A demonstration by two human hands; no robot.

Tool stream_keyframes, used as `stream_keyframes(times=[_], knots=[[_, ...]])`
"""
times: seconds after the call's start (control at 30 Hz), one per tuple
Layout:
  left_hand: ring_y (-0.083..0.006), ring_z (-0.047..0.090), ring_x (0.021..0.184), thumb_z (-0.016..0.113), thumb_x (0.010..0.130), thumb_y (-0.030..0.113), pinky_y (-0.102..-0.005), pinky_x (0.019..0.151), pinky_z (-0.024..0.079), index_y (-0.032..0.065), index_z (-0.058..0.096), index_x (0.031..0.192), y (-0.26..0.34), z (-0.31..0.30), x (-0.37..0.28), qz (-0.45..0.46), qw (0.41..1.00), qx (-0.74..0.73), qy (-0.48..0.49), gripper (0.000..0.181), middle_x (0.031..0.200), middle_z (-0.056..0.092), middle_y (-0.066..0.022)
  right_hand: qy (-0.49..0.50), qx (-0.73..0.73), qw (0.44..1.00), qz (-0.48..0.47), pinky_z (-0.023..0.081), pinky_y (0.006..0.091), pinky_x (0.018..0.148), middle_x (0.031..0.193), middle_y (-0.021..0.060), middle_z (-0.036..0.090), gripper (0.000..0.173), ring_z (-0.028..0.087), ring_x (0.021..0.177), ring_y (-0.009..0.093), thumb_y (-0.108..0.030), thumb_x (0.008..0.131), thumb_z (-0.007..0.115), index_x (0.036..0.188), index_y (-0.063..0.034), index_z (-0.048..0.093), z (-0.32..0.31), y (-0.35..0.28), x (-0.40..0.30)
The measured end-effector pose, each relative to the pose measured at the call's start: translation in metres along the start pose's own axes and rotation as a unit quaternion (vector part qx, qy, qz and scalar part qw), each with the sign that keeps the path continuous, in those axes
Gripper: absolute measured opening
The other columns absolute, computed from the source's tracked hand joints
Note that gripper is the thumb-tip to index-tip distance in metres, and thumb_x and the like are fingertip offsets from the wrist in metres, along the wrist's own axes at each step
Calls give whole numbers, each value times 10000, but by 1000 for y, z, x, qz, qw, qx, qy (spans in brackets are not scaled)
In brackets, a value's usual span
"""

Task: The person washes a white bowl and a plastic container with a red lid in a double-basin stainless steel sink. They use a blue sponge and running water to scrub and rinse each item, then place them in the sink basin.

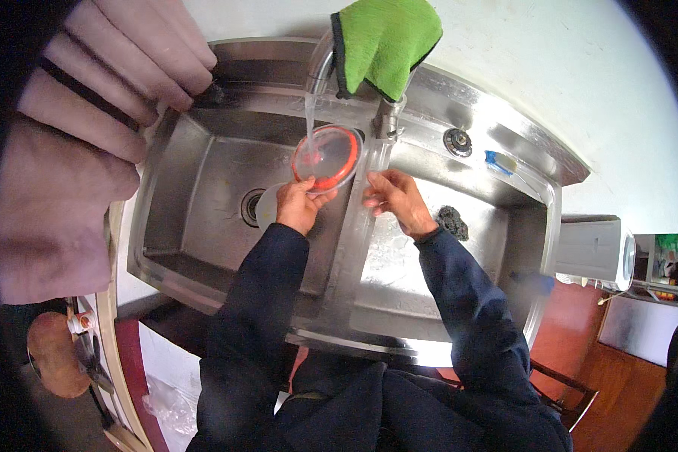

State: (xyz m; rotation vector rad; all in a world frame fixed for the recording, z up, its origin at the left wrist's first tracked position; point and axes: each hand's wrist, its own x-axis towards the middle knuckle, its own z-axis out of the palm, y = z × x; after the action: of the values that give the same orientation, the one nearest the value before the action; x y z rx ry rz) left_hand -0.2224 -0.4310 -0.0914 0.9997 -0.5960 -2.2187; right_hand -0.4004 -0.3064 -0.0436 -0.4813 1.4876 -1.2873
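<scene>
My left hand (pixel 300 206) grips the near rim of a round clear plastic lid (pixel 333 150) with an orange-red ring. The lid is tilted over the left basin (pixel 203 192) of a steel double sink, and water from the faucet (pixel 319 70) runs onto it. Below the left wrist, a white round dish or container (pixel 268 204) shows in part; the arm hides the rest. My right hand (pixel 398 198) hovers beside the sink divider (pixel 367 226), right of the lid, fingers loosely curled and slightly apart, with nothing visible in them.
A green cloth (pixel 390 45) hangs over the faucet. Dark scouring wool (pixel 452 222) lies in the right basin (pixel 418 271). On the back ledge sit a drain strainer (pixel 457 141) and a blue-and-pale brush or sponge (pixel 500 162). Pinkish fabric (pixel 62 214) borders the left side.
</scene>
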Motion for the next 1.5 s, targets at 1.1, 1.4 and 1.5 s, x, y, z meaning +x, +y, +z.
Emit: stream_keyframes(times=[1.1,1.4,1.5], knots=[[-201,652,799,574,829,10,-332,614,568,-2,557,1201,19,-35,-5,59,954,292,-23,373,1026,642,-118,-80,243,966,21,478,371,926,1090,103,619,492,609,979,226,-91,768,539,1245,22,502,49,25,50],[-316,497,1213,631,841,53,-374,920,486,8,543,1260,26,-28,-42,289,697,655,-47,430,1307,501,-192,-90,371,921,81,538,434,836,1049,142,627,306,631,955,271,-70,837,487,1126,8,545,61,36,59],[-344,476,1243,688,789,33,-405,957,454,18,582,1200,24,-28,-53,257,665,697,-72,425,1339,468,-212,-60,370,924,72,542,420,810,999,144,637,254,641,909,278,-85,857,479,1076,12,564,58,40,64]])
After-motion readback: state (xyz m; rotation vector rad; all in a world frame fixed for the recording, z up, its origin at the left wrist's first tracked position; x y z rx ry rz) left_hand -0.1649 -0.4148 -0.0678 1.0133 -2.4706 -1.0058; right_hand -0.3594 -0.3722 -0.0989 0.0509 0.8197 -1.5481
